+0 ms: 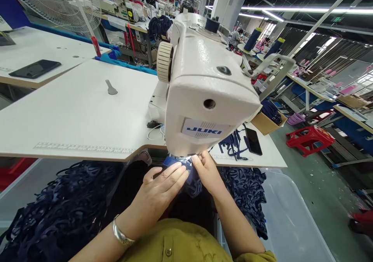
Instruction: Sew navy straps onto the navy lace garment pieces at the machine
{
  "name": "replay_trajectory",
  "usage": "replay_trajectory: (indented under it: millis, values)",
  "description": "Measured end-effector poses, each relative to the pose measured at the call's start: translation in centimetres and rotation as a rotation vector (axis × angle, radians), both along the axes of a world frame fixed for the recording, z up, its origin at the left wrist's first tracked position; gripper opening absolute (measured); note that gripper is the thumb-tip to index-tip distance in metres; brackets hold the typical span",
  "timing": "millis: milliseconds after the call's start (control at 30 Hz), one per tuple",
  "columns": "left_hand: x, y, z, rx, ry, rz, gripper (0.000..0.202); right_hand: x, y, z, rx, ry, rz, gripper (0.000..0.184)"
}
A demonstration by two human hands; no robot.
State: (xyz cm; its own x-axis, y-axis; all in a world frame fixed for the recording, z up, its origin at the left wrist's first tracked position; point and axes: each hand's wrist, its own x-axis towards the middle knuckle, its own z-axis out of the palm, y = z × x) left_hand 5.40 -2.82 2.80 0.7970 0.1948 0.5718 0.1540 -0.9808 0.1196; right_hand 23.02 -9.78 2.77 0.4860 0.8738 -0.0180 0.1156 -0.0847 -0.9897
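Note:
A white JUKI sewing machine stands in front of me, its head hiding the needle area. A navy blue fabric piece lies under the head at the table's front edge, part of it hanging down. My left hand rests on this fabric with fingers stretched out together and the thumb apart. On the right side of the cloth, close to the needle area, my right hand has thumb and forefinger pinched at the fabric's edge. The fingertips are partly covered by the machine head.
The white table carries a printed ruler, a grey metal piece, navy straps and a phone. Heaps of navy pieces fill plastic bins below. A fan stands left; a red stool is right.

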Motion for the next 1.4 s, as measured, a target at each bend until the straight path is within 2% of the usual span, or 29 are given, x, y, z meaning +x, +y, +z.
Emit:
replay_trajectory:
  millis: [267,467,700,1167,1400]
  values:
    - [0.4,-0.3,-0.4,0.071,0.000,0.079,0.035,0.4,1.4,0.1,-0.022,-0.192,-0.070,0.007]
    - [1.3,-0.6,0.6,0.014,-0.115,0.194,0.026,0.7,2.4,1.1,-0.036,-0.329,-0.056,0.008]
    - [2.1,-1.0,1.0,0.037,-0.113,0.281,0.027,1.3,3.4,1.1,0.010,-0.408,-0.050,0.010]
    - [2.3,-1.3,0.9,0.054,-0.139,0.290,0.028,1.1,3.9,1.3,0.138,-0.436,-0.024,0.012]
    - [2.3,-1.3,0.9,0.050,-0.130,0.297,0.028,1.1,3.9,1.6,0.137,-0.439,-0.010,0.013]
